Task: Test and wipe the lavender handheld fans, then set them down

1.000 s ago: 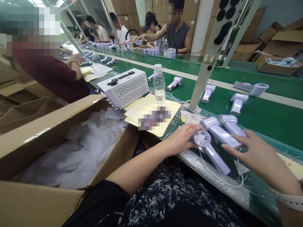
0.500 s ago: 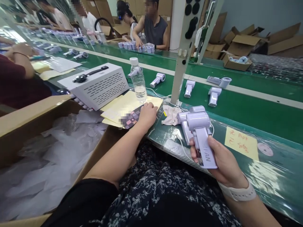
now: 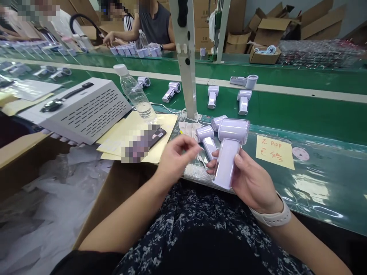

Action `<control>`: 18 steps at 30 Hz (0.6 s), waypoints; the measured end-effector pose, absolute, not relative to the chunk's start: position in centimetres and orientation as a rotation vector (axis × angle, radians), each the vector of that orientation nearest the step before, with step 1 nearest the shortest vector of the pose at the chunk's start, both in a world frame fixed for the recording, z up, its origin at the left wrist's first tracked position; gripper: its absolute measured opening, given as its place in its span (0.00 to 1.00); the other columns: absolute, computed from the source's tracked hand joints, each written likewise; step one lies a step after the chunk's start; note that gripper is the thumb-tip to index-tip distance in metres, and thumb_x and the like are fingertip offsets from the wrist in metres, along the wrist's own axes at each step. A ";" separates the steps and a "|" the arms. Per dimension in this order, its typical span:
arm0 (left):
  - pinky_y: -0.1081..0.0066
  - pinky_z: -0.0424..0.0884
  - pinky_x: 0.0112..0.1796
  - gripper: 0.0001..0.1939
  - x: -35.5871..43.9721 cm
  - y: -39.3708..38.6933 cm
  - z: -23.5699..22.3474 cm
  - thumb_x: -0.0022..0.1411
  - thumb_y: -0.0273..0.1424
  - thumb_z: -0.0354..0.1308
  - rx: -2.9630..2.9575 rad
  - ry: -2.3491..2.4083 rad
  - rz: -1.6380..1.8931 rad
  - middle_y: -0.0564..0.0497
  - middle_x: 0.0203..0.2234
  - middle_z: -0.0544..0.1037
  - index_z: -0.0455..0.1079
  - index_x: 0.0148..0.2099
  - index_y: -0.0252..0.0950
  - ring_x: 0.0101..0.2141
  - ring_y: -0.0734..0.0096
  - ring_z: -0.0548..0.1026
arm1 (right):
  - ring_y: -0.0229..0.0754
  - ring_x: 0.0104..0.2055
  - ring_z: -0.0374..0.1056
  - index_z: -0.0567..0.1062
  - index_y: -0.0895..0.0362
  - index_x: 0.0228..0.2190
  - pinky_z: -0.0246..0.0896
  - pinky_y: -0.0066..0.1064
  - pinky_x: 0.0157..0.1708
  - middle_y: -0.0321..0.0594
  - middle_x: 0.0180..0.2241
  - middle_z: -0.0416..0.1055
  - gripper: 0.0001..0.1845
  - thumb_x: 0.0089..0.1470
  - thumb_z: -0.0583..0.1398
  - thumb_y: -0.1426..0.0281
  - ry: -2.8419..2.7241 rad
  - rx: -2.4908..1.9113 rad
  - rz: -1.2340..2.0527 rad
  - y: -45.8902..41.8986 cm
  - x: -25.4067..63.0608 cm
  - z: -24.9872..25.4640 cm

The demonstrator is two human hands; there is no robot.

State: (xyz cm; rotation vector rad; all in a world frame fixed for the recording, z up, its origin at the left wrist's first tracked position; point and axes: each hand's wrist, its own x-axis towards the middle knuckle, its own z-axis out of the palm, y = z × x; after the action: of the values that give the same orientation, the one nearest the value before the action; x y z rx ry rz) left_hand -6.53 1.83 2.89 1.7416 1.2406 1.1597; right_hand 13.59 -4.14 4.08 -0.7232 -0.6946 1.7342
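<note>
A lavender handheld fan (image 3: 229, 152) stands head-up in my right hand (image 3: 255, 179), whose fingers and thumb wrap round its handle. Just left of it, my left hand (image 3: 179, 156) is closed in a pinch, thumb against fingertips. Whatever lies between those fingertips, if anything, is too small to make out. Behind the two hands, a second fan (image 3: 208, 139) lies on the bench beside another fan head (image 3: 219, 122), partly covered by the held one. A white cable end (image 3: 200, 158) lies between my hands.
Left of my hands lie a phone (image 3: 157, 135) on yellow paper (image 3: 169, 122), a water bottle (image 3: 137, 95) and a vented metal box (image 3: 88, 110). A carton (image 3: 91, 206) holds plastic bags. A metal post (image 3: 186, 68) rises ahead. Several fans rest on the green belt (image 3: 286, 110); a yellow note (image 3: 275, 152) lies right.
My left hand moved from the fan to the phone, then back toward the right hand, now pinched. My right hand picked up a fan and turned it, its lettering now out of sight. The view swung right.
</note>
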 end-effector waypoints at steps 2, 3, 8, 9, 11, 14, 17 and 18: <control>0.66 0.70 0.38 0.09 -4.6 -1.2 4.2 0.59 0.37 0.67 1.563 0.944 1.074 0.52 0.29 0.73 0.74 0.32 0.37 0.32 0.68 0.72 | 0.44 0.42 0.77 0.76 0.50 0.45 0.77 0.39 0.44 0.39 0.46 0.77 0.11 0.62 0.65 0.61 -0.681 -0.715 1.708 -4.2 13.5 3.9; 0.66 0.69 0.38 0.09 -3.8 -2.3 4.6 0.57 0.36 0.69 1.523 0.910 1.045 0.52 0.28 0.72 0.74 0.30 0.37 0.32 0.69 0.71 | 0.45 0.42 0.77 0.76 0.49 0.46 0.77 0.40 0.44 0.39 0.46 0.77 0.12 0.62 0.65 0.60 -0.685 -0.716 1.696 -4.2 13.5 3.8; 0.67 0.65 0.37 0.11 -2.3 -3.5 3.9 0.54 0.31 0.70 1.568 1.034 1.057 0.54 0.25 0.68 0.71 0.26 0.38 0.32 0.69 0.68 | 0.49 0.48 0.75 0.75 0.48 0.47 0.74 0.46 0.51 0.41 0.48 0.77 0.14 0.61 0.65 0.59 -0.718 -0.791 1.624 -4.5 13.2 3.0; 0.68 0.64 0.37 0.13 -2.3 -3.2 3.4 0.54 0.32 0.71 1.557 1.047 1.063 0.54 0.26 0.68 0.69 0.26 0.38 0.33 0.69 0.68 | 0.49 0.50 0.75 0.75 0.48 0.47 0.73 0.47 0.52 0.42 0.49 0.77 0.14 0.61 0.65 0.58 -0.721 -0.811 1.616 -4.6 13.1 2.7; 0.69 0.63 0.35 0.17 -2.4 -2.5 2.6 0.52 0.36 0.73 1.507 1.073 1.044 0.56 0.26 0.67 0.66 0.27 0.38 0.31 0.71 0.66 | 0.50 0.52 0.74 0.75 0.48 0.48 0.72 0.47 0.54 0.43 0.51 0.76 0.16 0.60 0.65 0.57 -0.726 -0.850 1.603 -4.7 12.8 2.4; 0.71 0.57 0.29 0.21 -3.4 -1.7 1.8 0.51 0.41 0.73 1.460 1.123 0.961 0.60 0.22 0.61 0.63 0.29 0.38 0.25 0.75 0.59 | 0.49 0.48 0.75 0.74 0.48 0.50 0.74 0.45 0.51 0.43 0.53 0.75 0.24 0.54 0.70 0.57 -0.762 -0.933 1.601 -5.0 12.4 2.5; 0.72 0.57 0.29 0.16 -5.9 -1.7 1.9 0.58 0.37 0.69 1.632 1.209 1.028 0.60 0.22 0.60 0.65 0.31 0.38 0.25 0.76 0.59 | 0.49 0.39 0.77 0.76 0.47 0.49 0.77 0.43 0.43 0.44 0.46 0.78 0.30 0.44 0.75 0.59 -0.876 -1.073 1.637 -5.6 12.8 2.7; 0.72 0.59 0.30 0.13 -7.1 -1.8 2.0 0.60 0.36 0.67 1.724 1.233 1.071 0.59 0.23 0.62 0.66 0.32 0.38 0.25 0.75 0.61 | 0.50 0.37 0.77 0.77 0.46 0.48 0.78 0.44 0.41 0.45 0.42 0.79 0.30 0.43 0.75 0.59 -0.919 -1.123 1.641 -5.8 13.2 2.5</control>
State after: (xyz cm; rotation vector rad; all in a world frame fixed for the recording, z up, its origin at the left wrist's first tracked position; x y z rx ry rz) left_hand -7.08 -1.80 2.04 1.7237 1.2330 1.0711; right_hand 13.15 -5.81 2.50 -1.1226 -0.9189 1.6406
